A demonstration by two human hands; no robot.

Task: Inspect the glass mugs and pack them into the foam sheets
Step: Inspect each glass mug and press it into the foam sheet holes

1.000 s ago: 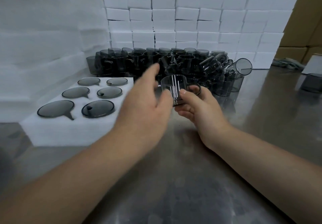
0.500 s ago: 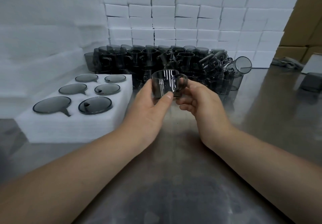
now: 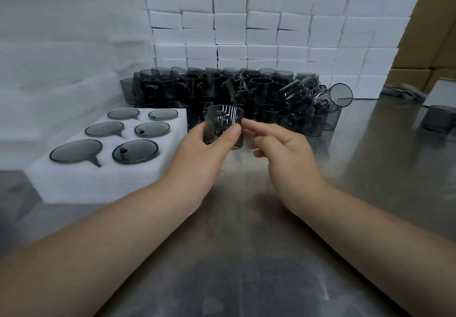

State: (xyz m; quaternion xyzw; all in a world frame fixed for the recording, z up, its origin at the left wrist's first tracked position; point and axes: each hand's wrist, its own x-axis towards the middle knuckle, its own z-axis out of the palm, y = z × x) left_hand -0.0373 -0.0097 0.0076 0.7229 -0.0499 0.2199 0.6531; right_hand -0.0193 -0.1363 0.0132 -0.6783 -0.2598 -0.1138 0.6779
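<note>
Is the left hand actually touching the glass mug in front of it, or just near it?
Touching. The head view shows the left hand gripping the glass mug: its thumb lies pressed across the near wall, with no gap.

The mug point(image 3: 223, 119) I hold is smoky grey glass with pale vertical streaks, perhaps only reflections. The foam sheet point(image 3: 98, 183) is white, the table point(image 3: 246, 267) dull silver-grey and the cartons point(image 3: 441, 33) brown.

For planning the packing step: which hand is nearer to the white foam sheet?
Left. The left hand, gripping the mug, is just right of the foam sheet; the right hand is farther right, beyond the mug.
</note>
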